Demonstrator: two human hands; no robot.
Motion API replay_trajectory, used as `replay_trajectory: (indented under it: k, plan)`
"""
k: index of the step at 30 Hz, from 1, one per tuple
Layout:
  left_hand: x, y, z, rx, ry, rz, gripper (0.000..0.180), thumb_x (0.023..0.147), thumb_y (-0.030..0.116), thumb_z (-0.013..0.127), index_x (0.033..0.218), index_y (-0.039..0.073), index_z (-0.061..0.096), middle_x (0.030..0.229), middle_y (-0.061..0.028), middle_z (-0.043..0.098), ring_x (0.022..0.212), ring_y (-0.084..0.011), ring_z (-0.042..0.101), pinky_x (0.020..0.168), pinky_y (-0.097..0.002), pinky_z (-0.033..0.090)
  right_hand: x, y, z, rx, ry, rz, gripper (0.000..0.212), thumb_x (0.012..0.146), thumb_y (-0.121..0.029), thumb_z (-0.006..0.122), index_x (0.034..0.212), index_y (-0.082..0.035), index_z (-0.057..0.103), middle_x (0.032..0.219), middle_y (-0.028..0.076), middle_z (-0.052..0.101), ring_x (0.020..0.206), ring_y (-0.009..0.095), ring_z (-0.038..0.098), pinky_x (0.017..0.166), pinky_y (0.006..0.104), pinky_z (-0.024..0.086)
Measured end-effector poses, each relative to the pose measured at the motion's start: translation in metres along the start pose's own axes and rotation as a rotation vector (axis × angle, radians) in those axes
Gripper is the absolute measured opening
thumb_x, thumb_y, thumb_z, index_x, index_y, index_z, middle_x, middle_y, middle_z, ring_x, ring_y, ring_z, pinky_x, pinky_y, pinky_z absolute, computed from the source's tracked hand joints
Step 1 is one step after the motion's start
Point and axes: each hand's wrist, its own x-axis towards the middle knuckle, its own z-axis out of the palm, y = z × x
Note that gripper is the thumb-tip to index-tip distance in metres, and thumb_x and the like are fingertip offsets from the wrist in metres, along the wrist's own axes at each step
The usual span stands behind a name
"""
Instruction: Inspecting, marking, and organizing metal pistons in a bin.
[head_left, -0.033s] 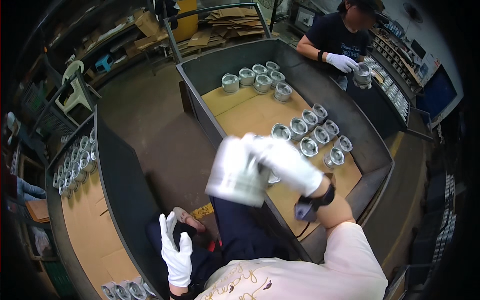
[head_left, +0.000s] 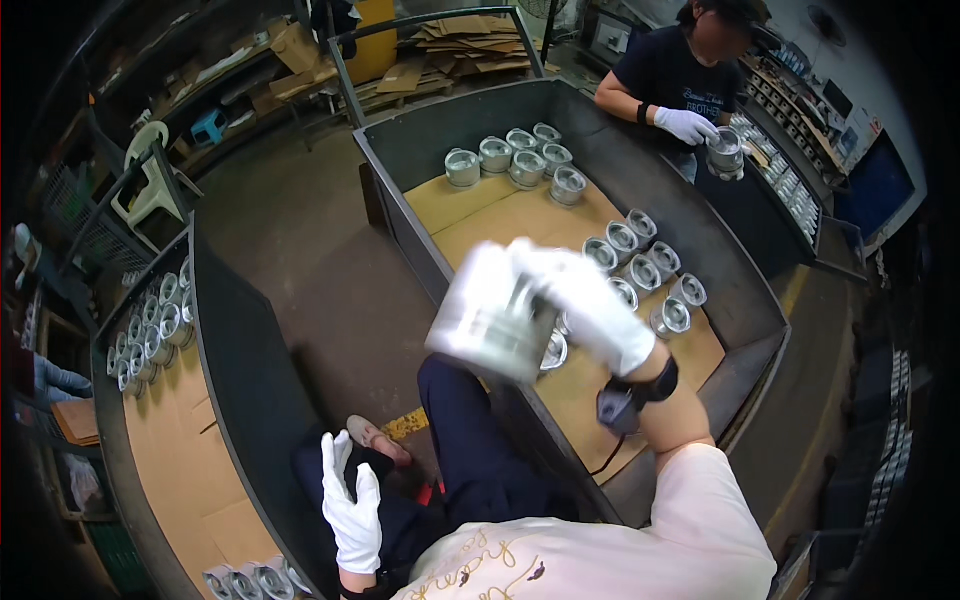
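Item: one metal cylinder (head_left: 490,318), silvery, round-walled and blurred, which my right hand (head_left: 585,300), in a white glove, gripped from above, fingers closed over its top; it hung above the near rim of the right bin (head_left: 745,300), a grey steel tray with sloped walls and a brown cardboard floor. In that bin I counted five like cylinders in a far cluster (head_left: 515,158) and about eight more in a near cluster (head_left: 645,270), all hollow and bright, open ends up, with one partly hidden under the held piece. My left hand (head_left: 352,505), also white-gloved, was empty, fingers spread apart and pointing up, low over my dark trousers and well apart from the cylinder. To my left stood a second bin (head_left: 245,400), also cardboard-lined, with a row of many cylinders (head_left: 150,330) along its far edge, too small to count, and three more at its near corner (head_left: 250,580). One other person (head_left: 680,75) in a dark shirt held one cylinder (head_left: 725,152) in a white-gloved hand (head_left: 687,125).
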Motion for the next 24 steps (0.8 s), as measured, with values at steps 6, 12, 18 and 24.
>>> replay_trajectory:
  k: [6, 12, 18, 24]
  plan:
    - [-0.004, -0.065, -0.006, 0.400, 0.094, 0.001, 0.037, 0.089, 0.010, 0.063, 0.123, -0.001, 0.055, 0.123, -0.0183, 0.059, 0.114, -0.0325, 0.058, 0.098, -0.0377, 0.045, 0.096, 0.128, 0.006, 0.114, 0.145, 0.149, 0.043, 0.093, -0.031, 0.056, 0.123, 0.000, 0.057, 0.113, 0.020, 0.063, 0.106, 0.029, 0.060, 0.090, 0.0371, 0.047]
    - [-0.007, -0.100, -0.006, 0.518, 0.085, -0.077, 0.028, 0.088, 0.014, 0.063, 0.113, 0.002, 0.063, 0.115, -0.0142, 0.064, 0.104, -0.0283, 0.063, 0.092, -0.0360, 0.049, 0.186, 0.308, 0.081, -0.229, 0.084, 0.231, 0.024, 0.087, -0.025, 0.057, 0.098, -0.005, 0.064, 0.096, 0.017, 0.067, 0.090, 0.034, 0.063, 0.079, 0.0417, 0.049]
    - [-0.061, -0.237, -0.039, 2.439, 0.401, 0.859, 0.029, 0.098, 0.050, 0.043, 0.127, 0.051, 0.051, 0.079, 0.0065, 0.058, 0.060, -0.0125, 0.049, 0.054, -0.0309, 0.043, 0.193, 0.371, 0.179, -0.602, -0.077, 0.377, 0.028, 0.081, -0.033, 0.055, 0.085, -0.010, 0.070, 0.087, 0.013, 0.070, 0.085, 0.031, 0.065, 0.079, 0.0404, 0.049]
    - [-0.030, -0.221, 0.001, 1.888, 0.120, 0.384, 0.035, 0.094, 0.049, 0.046, 0.128, 0.040, 0.051, 0.083, 0.0029, 0.058, 0.069, -0.0147, 0.051, 0.065, -0.0338, 0.046, 0.166, 0.393, 0.181, -0.883, -0.281, 0.244, 0.027, 0.082, -0.030, 0.055, 0.083, -0.007, 0.069, 0.090, 0.014, 0.070, 0.083, 0.031, 0.066, 0.073, 0.0411, 0.052]
